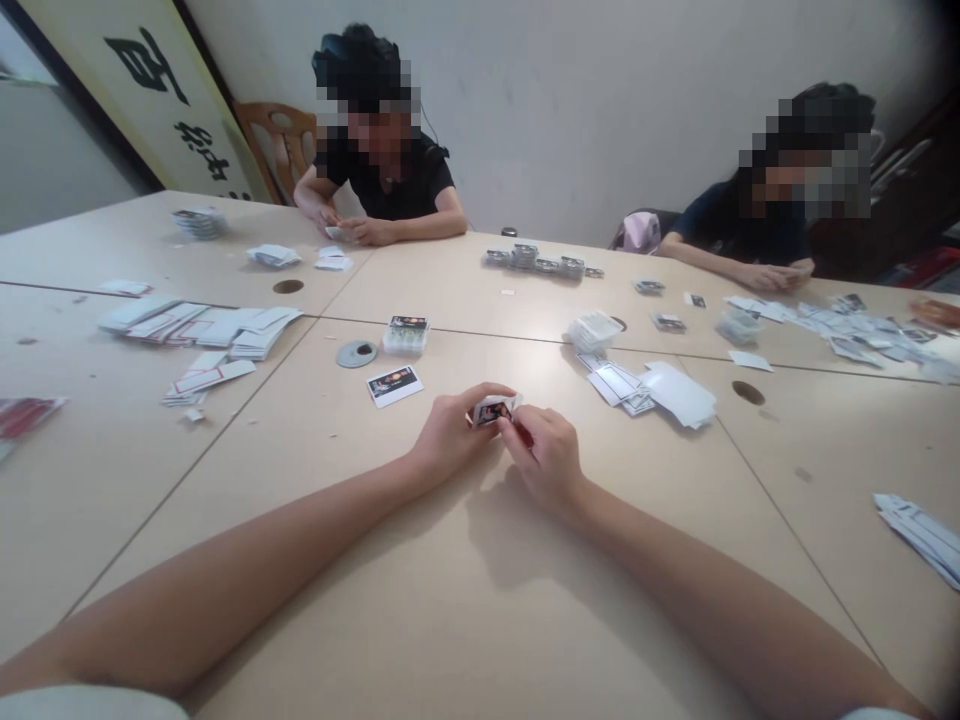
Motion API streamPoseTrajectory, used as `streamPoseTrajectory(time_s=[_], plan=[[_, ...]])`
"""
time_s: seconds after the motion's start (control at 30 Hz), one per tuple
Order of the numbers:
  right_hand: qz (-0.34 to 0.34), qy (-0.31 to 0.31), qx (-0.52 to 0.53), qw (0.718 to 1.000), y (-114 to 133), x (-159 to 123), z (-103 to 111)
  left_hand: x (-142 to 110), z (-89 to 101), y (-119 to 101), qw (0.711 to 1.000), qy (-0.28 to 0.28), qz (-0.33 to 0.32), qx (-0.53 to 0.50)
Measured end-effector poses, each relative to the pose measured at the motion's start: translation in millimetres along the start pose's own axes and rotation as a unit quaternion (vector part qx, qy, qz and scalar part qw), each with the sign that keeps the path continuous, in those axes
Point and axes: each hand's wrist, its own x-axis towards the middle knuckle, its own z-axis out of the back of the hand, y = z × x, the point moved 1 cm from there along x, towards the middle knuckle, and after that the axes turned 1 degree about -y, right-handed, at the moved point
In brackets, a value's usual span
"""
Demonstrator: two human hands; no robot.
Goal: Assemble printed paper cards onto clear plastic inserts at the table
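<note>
My left hand (459, 428) is closed around a small white-edged card (492, 410) with a dark printed picture. The fingers of my right hand (546, 450) pinch the card's right side, and their tips partly hide it. Both hands are raised a little above the table, in the middle of the view. Just left of them lies a flat picture card (395, 385) with a white border. Behind that card stands a small transparent box (406, 336) with a dark picture on top, beside a grey round disc (356, 354).
Stacks of white cards (217, 330) spread over the left side of the table (480, 620). To the right lie loose white sheets (679, 395) and a transparent box (594, 332). Across the table sit two people (382, 170), (765, 220) handling small cards. Several small packs (536, 260) stand near the far edge.
</note>
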Motion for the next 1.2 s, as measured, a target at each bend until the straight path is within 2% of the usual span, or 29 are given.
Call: streamPoseTrajectory(time_s=[0.3, 1.2], plan=[[-0.056, 0.002, 0.061, 0.997, 0.6, 0.1, 1.0, 1.7, -1.1, -1.3, 1.0, 0.007, 0.005, -0.004], [-0.052, -0.013, 0.103, 0.993, 11.3, -1.1, 4.0, 3.4, 0.6, 4.6, 1.0, 0.012, -0.009, 0.023]])
